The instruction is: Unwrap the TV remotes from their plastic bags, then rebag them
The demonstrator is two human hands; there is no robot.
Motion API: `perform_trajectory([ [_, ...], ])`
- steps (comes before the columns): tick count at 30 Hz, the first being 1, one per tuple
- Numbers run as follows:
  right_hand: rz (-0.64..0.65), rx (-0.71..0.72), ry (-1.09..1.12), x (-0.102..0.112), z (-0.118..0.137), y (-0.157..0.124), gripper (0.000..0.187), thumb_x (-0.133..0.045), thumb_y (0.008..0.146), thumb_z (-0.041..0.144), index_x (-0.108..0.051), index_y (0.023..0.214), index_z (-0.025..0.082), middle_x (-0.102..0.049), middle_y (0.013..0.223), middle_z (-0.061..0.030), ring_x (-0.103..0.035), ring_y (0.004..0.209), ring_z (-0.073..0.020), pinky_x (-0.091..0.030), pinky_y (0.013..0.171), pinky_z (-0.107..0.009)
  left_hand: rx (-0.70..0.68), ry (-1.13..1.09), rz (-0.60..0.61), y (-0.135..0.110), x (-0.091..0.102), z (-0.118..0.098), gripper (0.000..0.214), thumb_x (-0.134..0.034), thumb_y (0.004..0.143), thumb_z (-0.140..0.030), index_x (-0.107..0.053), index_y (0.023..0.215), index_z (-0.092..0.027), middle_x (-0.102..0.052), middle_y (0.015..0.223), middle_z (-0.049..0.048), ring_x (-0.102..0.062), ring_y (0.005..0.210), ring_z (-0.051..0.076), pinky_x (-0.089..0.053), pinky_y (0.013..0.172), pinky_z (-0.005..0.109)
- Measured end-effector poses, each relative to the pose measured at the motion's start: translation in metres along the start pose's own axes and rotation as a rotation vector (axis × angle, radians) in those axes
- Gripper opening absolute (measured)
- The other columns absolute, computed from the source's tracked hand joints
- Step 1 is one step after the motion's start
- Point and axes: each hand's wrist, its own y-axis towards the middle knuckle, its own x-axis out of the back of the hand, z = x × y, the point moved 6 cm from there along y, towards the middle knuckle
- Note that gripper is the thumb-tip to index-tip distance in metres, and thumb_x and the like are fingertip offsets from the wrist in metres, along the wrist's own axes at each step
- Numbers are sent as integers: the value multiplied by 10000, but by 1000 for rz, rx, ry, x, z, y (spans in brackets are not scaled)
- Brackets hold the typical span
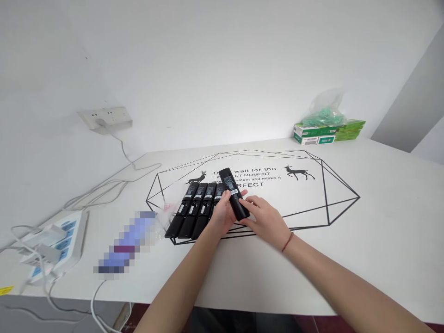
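Observation:
A black remote control (233, 191) is held tilted above the white table (347, 249), its back label facing up. My left hand (224, 213) grips it from below and the left, fingers wrapped around its lower half. My right hand (265, 218) touches its lower end with thumb and fingers pinched on it. Just left of my hands, several more black remotes (193, 209) lie side by side in a row on the table, backs up.
A power strip (57, 243) with plugs and white cables sits at the left table edge. A blurred purple object (125, 244) lies near it. Green and white boxes (328, 131) with a plastic bag stand at the back right. A wall socket (106, 118) hangs at the left.

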Motion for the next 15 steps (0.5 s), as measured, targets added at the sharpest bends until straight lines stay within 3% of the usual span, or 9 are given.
perform_trajectory([
  [3,-2,-8,-5,1,1,0,440,-631,798,216,-520,1223,242,-591,1108,-69,-575,931,-234,-507,623,-328,78,-62,11,-1,-2,3,498,-426,901,-470,-453,1289,-159,-640,1154,153,-652,942,248,-514,789,401],
  [15,2,-61,56,-2,-3,1,441,-617,798,207,-513,1224,255,-593,1114,-67,-594,924,-222,-503,673,-324,74,-53,-6,0,0,1,389,-448,905,-426,-485,1199,-174,-632,1154,138,-658,889,227,-528,710,368],
])
